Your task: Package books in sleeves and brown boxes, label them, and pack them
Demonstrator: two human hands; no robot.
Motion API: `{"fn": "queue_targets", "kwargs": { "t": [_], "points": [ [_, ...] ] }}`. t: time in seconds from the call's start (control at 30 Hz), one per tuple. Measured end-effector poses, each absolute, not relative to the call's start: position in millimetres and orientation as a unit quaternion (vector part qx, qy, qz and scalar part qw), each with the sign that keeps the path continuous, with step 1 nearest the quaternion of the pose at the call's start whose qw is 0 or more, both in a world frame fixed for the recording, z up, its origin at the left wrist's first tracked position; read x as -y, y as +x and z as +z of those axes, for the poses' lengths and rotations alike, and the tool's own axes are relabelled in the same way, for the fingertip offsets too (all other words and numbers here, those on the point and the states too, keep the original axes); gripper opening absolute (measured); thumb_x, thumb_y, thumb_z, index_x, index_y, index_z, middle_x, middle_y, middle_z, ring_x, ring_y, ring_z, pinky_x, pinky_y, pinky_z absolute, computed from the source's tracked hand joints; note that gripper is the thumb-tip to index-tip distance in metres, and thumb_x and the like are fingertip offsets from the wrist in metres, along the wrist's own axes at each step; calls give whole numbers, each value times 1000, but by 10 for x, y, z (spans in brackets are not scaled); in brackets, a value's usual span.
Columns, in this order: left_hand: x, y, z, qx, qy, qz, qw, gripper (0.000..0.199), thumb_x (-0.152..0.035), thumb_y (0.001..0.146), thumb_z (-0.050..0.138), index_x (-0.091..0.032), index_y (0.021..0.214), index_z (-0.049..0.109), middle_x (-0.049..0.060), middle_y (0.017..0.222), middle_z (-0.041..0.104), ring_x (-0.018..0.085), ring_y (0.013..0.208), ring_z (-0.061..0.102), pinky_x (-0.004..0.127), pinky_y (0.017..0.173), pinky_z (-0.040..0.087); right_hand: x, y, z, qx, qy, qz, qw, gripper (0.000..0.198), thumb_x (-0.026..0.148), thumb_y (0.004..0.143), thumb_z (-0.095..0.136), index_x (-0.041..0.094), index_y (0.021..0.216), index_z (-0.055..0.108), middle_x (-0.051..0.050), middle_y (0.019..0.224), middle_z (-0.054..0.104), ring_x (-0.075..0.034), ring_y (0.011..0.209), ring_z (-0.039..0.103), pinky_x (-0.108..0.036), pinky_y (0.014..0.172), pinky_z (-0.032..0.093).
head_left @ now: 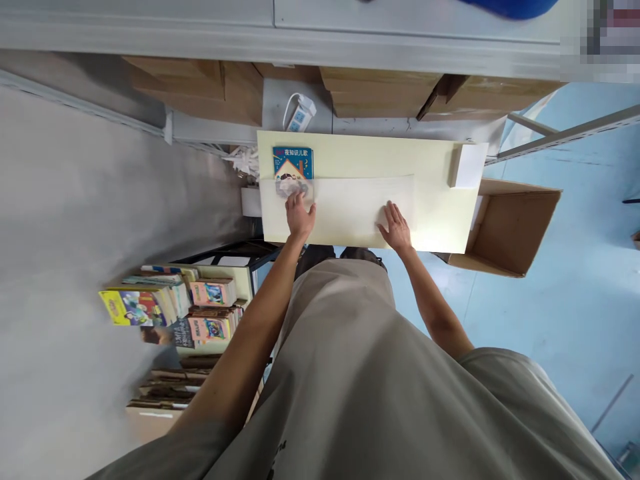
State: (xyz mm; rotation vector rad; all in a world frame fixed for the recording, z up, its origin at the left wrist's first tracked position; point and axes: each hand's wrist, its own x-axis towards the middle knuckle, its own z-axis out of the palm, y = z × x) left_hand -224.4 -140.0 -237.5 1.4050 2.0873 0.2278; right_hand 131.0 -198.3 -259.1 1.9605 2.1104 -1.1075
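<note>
A translucent plastic sheet (350, 203) lies spread across a pale yellow tabletop (370, 153). Its left part covers the lower portion of a blue children's book (305, 160) with a pictured cover. My left hand (299, 217) rests on the sheet near the book's lower edge, fingers forward and thumb apart. Flat on the sheet's right end is my right hand (397, 230), thumb spread from the fingers. Neither hand is closed around anything. Whether the sheet is a bag or a single layer I cannot tell.
A white box (468, 167) sits at the tabletop's right end, with an open cardboard box (520, 227) beyond. Behind are more cartons (380, 93) and a power strip (300, 115) under a grey shelf (200, 33). Stacked books (135, 307) stand at lower left.
</note>
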Motion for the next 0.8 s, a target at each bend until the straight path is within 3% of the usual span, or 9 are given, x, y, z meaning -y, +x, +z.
{"fn": "queue_targets", "kwargs": {
  "t": [0.07,0.13,0.27,0.37,0.47,0.6,0.67,0.8],
  "points": [
    [1469,-2299,-2391,-783,538,47,308,84,-32,101,83,-15,180,56,27,197,38,49,187,31,65,151,33,2031,1382,-2568,-685,635,-356,38,77,36,120,53,8,190,39,-22,203,25,-34,192,23,-59,151,36],
    [1532,-2348,-2404,-770,551,13,322,100,-38,98,88,-17,187,47,26,202,26,53,189,19,74,150,29,2071,1414,-2546,-686,634,-355,49,76,36,120,55,11,190,41,-22,204,24,-35,192,23,-62,149,39],
    [1614,-2405,-2415,-737,591,-7,326,109,-45,98,90,-14,190,40,30,202,20,55,190,15,76,151,20,2102,1371,-2516,-668,651,-356,54,73,31,117,55,13,188,46,-21,203,26,-37,191,25,-65,146,43],
    [1627,-2448,-2421,-725,602,5,333,104,-42,100,86,-12,189,42,30,203,19,55,190,17,73,151,24,2047,1188,-2485,-622,698,-353,37,67,29,115,56,13,180,55,-24,201,32,-43,189,30,-73,143,45],
    [1583,-2560,-2439,-714,609,23,344,92,-35,104,77,-8,186,46,29,201,26,51,189,24,66,152,29,1901,789,-2418,-595,727,-343,-14,57,32,116,56,11,168,66,-28,192,47,-45,181,43,-72,144,44],
    [1439,-2845,-2459,-693,628,56,350,69,-27,109,64,-6,175,62,26,186,55,41,181,43,54,153,31,1594,-57,-2303,-611,683,-393,-71,44,32,119,57,14,153,77,-26,162,75,-42,153,69,-60,135,57],
    [1343,-3003,-2451,-676,642,70,356,57,-23,110,60,-10,164,73,23,176,67,39,173,54,53,151,35,1422,-523,-2268,-618,654,-430,-74,35,32,119,60,19,144,82,-21,151,81,-39,141,75,-56,128,62],
    [1085,-3235,-2400,-663,640,67,383,43,-17,108,62,-16,147,82,22,159,79,42,155,70,59,141,48,1117,-1278,-2265,-609,636,-470,-61,24,21,116,66,19,132,85,-19,143,83,-36,139,77,-50,127,61]
  ]
}}
